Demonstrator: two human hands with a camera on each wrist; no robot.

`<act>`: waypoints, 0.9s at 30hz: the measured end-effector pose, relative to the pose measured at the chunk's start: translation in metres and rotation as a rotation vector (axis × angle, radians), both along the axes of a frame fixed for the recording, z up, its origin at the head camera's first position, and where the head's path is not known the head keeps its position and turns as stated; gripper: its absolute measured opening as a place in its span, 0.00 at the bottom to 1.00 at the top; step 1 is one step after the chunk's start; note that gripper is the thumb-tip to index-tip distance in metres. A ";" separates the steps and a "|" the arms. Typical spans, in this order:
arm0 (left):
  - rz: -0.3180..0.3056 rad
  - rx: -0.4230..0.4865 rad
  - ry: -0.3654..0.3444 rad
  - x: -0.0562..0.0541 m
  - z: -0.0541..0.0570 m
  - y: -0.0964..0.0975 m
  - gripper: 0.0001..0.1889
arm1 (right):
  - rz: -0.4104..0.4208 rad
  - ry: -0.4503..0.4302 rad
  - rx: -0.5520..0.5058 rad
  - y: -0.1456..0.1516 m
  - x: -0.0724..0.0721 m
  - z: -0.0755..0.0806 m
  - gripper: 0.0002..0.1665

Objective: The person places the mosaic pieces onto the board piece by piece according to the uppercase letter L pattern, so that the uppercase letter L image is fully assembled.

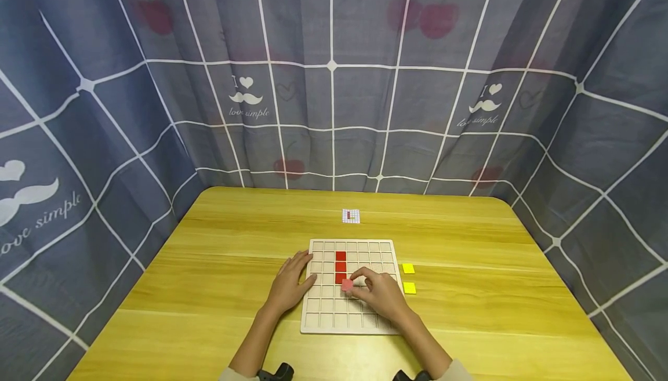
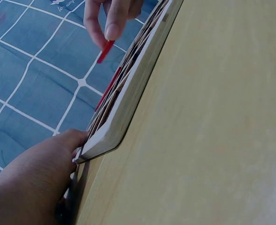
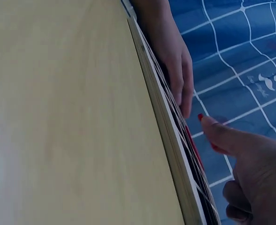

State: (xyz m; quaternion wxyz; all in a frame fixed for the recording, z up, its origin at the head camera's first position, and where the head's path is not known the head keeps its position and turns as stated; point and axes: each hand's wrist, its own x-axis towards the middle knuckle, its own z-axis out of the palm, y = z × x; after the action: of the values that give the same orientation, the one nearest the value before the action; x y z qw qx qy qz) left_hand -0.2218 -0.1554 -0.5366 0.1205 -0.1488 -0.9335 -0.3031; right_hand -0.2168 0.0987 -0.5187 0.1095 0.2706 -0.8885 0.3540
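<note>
A pale wooden grid board lies on the table, with red square tiles in a column of its cells. My right hand pinches another red tile between thumb and fingertips, just above the board below that column. The left wrist view shows this pinched tile tilted and clear of the board's surface. My left hand rests at the board's left edge, thumb over the rim and fingers along the side.
Two yellow square tiles lie on the table just right of the board. Behind the board is a small card printed with a grid and coloured marks. A blue-grey checked curtain surrounds the back and sides of the wooden table.
</note>
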 end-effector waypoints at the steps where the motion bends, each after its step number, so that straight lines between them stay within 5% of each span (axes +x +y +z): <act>1: 0.000 -0.001 0.000 0.000 0.000 0.000 0.27 | 0.003 -0.010 0.012 -0.002 0.000 -0.001 0.16; 16: 0.000 -0.010 0.004 0.000 0.000 -0.001 0.27 | 0.032 0.009 0.090 -0.013 -0.002 -0.009 0.19; 27: 0.002 0.007 -0.010 0.001 0.002 0.000 0.27 | 0.014 -0.049 -0.019 0.011 -0.007 -0.009 0.17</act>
State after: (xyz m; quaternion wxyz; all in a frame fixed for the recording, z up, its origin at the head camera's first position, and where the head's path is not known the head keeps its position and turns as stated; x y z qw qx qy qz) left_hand -0.2205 -0.1551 -0.5345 0.1166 -0.1456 -0.9332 -0.3071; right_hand -0.2237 0.1098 -0.5275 0.0877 0.2670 -0.8857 0.3695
